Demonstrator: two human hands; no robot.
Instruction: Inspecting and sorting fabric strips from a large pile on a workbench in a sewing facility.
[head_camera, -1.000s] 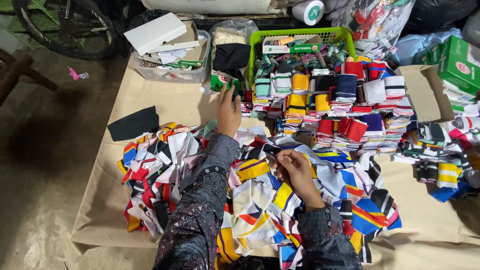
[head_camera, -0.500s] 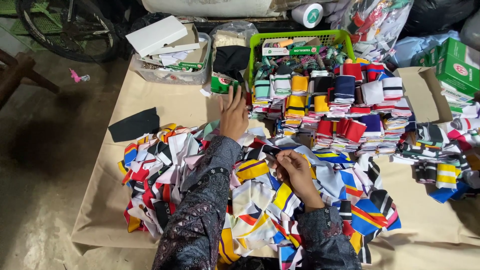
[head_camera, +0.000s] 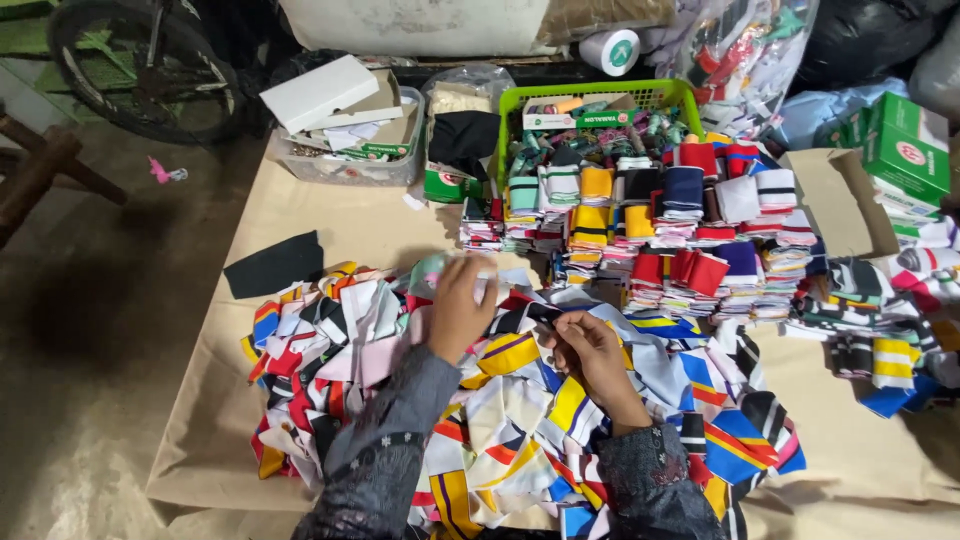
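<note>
- My left hand (head_camera: 460, 305) pinches a pale fabric strip (head_camera: 487, 285) at frame centre: light, limp, take it by an edge.
- My right hand (head_camera: 592, 352) pinches a dark strip (head_camera: 541, 313) narrowly, over the loose pile (head_camera: 330, 340).

The person's two arms came into the head view from the bottom edge, both covered by long sleeves of a dark grey fabric. The left sleeve (head_camera: 385, 440) was the plainer and slightly lighter towards the wrist, with a band of small, pale patterning lower down near the elbow; it looked like fine embroidery or print, though the picture was too soft to be sure. The right sleeve (head_camera: 650, 485) was darker and carried a denser speckled pattern with faint reddish flecks. Each sleeve ended at the wrist. The left hand (head_camera: 460, 305) and the right hand (head_camera: 590, 350) were bare, with no gloves, rings or watch showing.
</note>
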